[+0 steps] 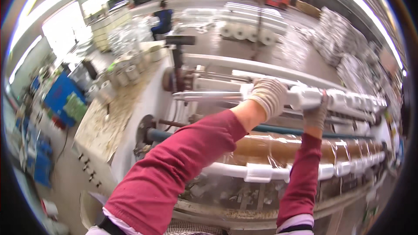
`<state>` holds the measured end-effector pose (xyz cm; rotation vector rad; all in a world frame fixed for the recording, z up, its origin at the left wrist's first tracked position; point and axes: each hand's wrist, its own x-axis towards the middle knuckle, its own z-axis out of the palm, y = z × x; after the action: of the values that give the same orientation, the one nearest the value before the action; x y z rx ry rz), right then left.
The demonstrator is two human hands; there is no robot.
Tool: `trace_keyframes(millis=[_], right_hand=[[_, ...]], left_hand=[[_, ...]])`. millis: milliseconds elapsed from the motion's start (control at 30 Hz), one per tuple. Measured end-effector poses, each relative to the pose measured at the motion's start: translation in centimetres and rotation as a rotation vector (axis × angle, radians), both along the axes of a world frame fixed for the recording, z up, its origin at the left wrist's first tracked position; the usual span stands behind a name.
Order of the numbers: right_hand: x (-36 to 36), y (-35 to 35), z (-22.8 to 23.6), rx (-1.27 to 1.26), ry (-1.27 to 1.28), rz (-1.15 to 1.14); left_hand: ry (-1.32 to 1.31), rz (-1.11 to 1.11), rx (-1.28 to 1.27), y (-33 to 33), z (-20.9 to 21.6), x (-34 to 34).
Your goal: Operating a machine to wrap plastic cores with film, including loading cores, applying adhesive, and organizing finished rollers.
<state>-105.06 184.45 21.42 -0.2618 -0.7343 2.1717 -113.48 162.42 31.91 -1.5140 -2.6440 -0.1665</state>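
Observation:
My left hand (pixel 269 97), in a pale striped knit glove, is wrapped over a small white roll on a long metal shaft (pixel 209 96). To its right, my right hand (pixel 315 112), in a greyer glove, reaches up from below and grips another white roll (pixel 305 98) on the same shaft; its fingers are partly hidden and blurred. Further white rolls (pixel 355 100) sit in a row along the shaft to the right. Below runs a wide brown roller (pixel 261 148) with glossy clear film over it, and in front of it a white bar carries more white rolls (pixel 259 172).
A worktop (pixel 126 122) at the left holds several small rolls and cores (pixel 106 90). Blue crates (pixel 65 95) stand on the floor beyond it. Large white rolls (pixel 244 30) lie behind the machine, wrapped stacks (pixel 335 39) at the right. A person (pixel 163 19) is in the background.

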Motion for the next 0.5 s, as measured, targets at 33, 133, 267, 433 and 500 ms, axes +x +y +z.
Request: trace_keyframes(millis=[33, 133, 267, 433, 500], right_hand=[[-0.7, -0.3, 0.2, -0.010, -0.022, -0.031], [-3.5, -8.5, 0.5, -0.029, -0.017, 0.083], [-7.4, -23.4, 1.0, -0.208, 0.062, 0.080], [-12.7, -38.0, 1.2, -0.297, 0.056, 0.093], [-13.5, -42.5, 0.0, -0.205, 0.166, 0.420]], left_hand=[[0.015, -0.014, 0.005, -1.0, 0.3, -0.4], [-0.030, 0.016, 0.005, -8.0, 0.0, -2.4], [-0.012, 0.132, -0.004, -22.3, -0.2, -4.4], [0.003, 0.422, 0.319, -42.0, -1.7, -3.5], [0.075, 0.508, 0.476, -49.4, -2.0, -3.5]])
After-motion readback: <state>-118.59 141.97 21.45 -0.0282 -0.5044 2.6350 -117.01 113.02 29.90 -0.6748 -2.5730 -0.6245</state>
